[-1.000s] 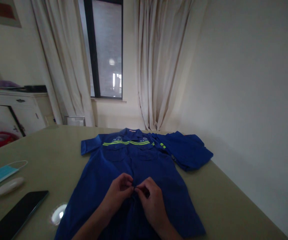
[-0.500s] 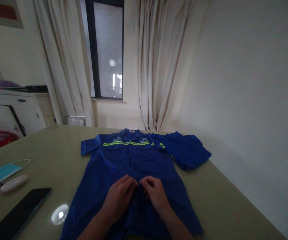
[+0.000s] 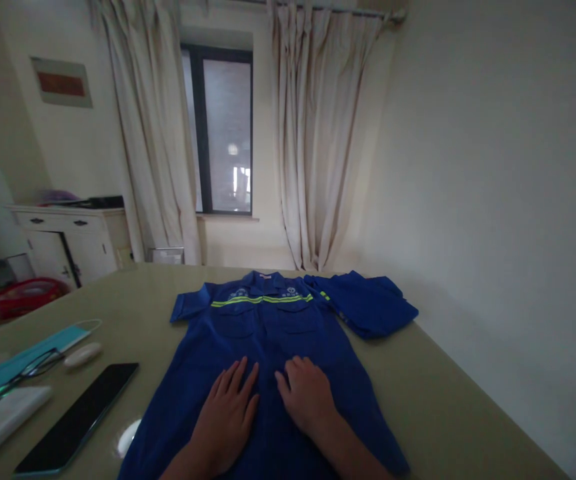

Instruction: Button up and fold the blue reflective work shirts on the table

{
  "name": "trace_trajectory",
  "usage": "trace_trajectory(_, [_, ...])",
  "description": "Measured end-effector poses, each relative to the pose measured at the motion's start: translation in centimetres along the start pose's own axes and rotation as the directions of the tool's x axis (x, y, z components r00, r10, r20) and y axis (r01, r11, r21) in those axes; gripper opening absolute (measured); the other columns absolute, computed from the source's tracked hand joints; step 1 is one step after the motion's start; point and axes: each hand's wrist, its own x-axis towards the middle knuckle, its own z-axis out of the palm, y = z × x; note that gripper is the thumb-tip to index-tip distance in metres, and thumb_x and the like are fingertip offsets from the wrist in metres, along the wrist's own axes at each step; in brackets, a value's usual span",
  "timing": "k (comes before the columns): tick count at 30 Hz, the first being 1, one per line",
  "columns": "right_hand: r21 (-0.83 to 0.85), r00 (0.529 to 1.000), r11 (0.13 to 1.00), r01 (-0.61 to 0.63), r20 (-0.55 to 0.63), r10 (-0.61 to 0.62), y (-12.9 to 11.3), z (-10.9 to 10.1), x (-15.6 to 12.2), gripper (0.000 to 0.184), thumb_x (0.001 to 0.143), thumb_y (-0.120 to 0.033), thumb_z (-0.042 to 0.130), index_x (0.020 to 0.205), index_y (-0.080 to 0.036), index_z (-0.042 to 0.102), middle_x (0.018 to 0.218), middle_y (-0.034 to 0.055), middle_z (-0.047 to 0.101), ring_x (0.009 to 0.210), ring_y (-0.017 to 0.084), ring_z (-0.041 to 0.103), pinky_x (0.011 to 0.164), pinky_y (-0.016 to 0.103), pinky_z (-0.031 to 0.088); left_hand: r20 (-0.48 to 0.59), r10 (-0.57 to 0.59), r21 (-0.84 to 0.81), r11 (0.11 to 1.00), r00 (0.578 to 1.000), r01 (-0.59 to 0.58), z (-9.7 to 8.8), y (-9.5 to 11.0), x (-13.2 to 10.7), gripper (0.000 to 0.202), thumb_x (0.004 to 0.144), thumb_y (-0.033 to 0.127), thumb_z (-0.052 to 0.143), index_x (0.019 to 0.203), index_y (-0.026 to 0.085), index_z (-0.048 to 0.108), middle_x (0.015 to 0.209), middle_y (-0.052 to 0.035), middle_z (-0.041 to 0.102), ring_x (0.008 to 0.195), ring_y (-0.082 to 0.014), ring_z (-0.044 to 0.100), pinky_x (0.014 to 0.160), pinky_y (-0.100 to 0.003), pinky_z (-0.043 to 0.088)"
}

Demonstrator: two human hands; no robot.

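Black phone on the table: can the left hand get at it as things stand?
Probably yes: the left hand is spread over the blue shirt, and only that shirt and tabletop show between it and the uncovered phone.

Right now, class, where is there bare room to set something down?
Bare table lies left, between the shirt and the face mask, and right, between shirt, bundled blue cloth and the table's right edge. Crowded: the near left, with mask, glasses, white oval object, phone and white slab; and the shirt, under left hand and right hand.
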Motion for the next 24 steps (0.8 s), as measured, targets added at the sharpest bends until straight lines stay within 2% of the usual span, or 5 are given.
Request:
trace_trajectory(4, [-0.05,0.997,0.995,-0.083,-0.004,0.083,-2.5,-0.1,1.8,0.039,0.094,-0.049,0.056,0.108,-0.016,0.071,0.109,0.015,0.072,0.107,0.032,0.065,0.087,0.04,0.05,0.082,-0.018,0.012,1.0,0.996,0.017,-1.5,1.1,-1.6,0.051,0.101,0.042,0.04,0.152,0.038,0.042,0.16,-0.0078,0.044,0.146,-0.0328,0.04,0.117,-0.054,0.037])
trace_trajectory(8, [-0.004,0.987,0.988,-0.156,-0.049,0.156,-3.2,1.6,3.0,0.03,0.088,-0.034,0.062,0.111,-0.014,0.068,0.115,0.0162,0.068,0.111,0.031,0.063,0.086,0.038,0.05,0.183,-0.097,0.032,0.995,0.978,0.092,-3.9,2.3,-1.3,0.055,0.096,0.036,0.047,0.15,0.033,0.047,0.153,-0.0141,0.051,0.14,-0.038,0.047,0.109,-0.057,0.043])
trace_trajectory(14, [0.212,0.97,0.953,-0.217,-0.062,0.235,-0.9,2.4,3.3,0.016,0.087,-0.023,0.058,0.094,-0.021,0.072,0.099,0.0072,0.074,0.092,0.021,0.07,0.073,0.027,0.045,0.21,-0.193,0.034,0.981,0.959,0.19,-6.7,2.2,4.9,0.04,0.098,0.045,0.043,0.12,0.025,0.069,0.128,-0.019,0.064,0.116,-0.0429,0.06,0.084,-0.057,0.051])
trace_trajectory(18, [0.44,0.95,0.862,-0.251,-0.06,0.307,0.3,2.6,3.7,0.024,0.09,-0.029,0.054,0.076,-0.021,0.071,0.078,0.0042,0.075,0.076,0.018,0.07,0.065,0.025,0.04,0.18,-0.095,-0.065,0.992,0.979,0.108,-5.1,1.7,8.4,0.023,0.093,0.032,0.053,0.109,0.021,0.067,0.118,-0.0132,0.066,0.115,-0.0324,0.06,0.093,-0.046,0.046])
trace_trajectory(24, [0.714,0.94,0.685,-0.145,-0.115,0.32,0.0,3.3,4.2,0.028,0.088,-0.031,0.051,0.072,-0.018,0.071,0.073,0.0055,0.073,0.071,0.02,0.066,0.065,0.026,0.044,0.175,-0.049,-0.222,0.971,0.983,0.088,-2.0,1.1,7.5,0.023,0.095,0.027,0.047,0.113,0.021,0.06,0.113,-0.0087,0.067,0.108,-0.0272,0.06,0.093,-0.04,0.043])
